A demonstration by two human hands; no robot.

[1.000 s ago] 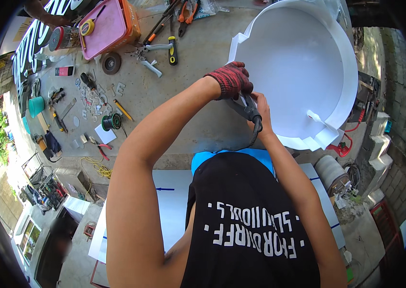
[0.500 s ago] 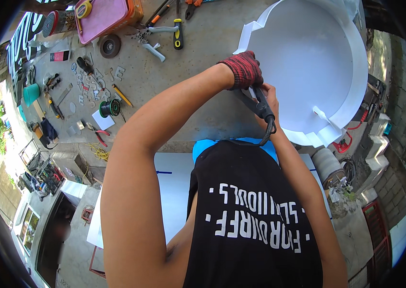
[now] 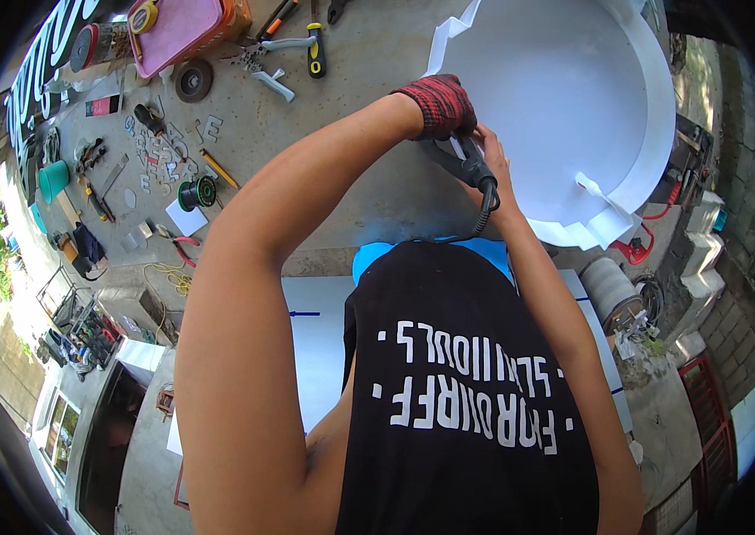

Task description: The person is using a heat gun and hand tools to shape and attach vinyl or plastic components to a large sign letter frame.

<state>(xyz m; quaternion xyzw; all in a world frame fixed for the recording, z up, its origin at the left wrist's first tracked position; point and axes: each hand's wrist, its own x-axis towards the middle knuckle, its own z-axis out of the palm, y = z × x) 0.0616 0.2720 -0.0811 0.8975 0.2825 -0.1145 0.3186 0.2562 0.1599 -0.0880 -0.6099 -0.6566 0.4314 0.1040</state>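
A large round white tray-like piece point(image 3: 565, 107) lies on the bench with a raised, creased strip point(image 3: 658, 116) standing along its edge. At its near left side my left hand point(image 3: 445, 105), in a red and black knitted glove, is closed around a black corded tool with two arms, like a hair straightener point(image 3: 466, 167). The glove hides the tool's far end. My bare right hand point(image 3: 490, 147) is beside the tool, its fingers pressed together at the white strip; the tool partly hides its grip. Some white material shows between the tool's arms.
On the bench to the left are cut-out letters point(image 3: 163, 152), a wire spool point(image 3: 197, 193), a yellow pencil point(image 3: 218, 168), a grinding disc point(image 3: 193, 80), a screwdriver point(image 3: 316, 53) and a pink tray point(image 3: 177, 36). A red-framed tool point(image 3: 634, 248) sits right of the round piece.
The view has shifted slightly, so the bench sits higher in it. The black tool has swung flatter and its two arms look closer together. Both hands stay at the strip.
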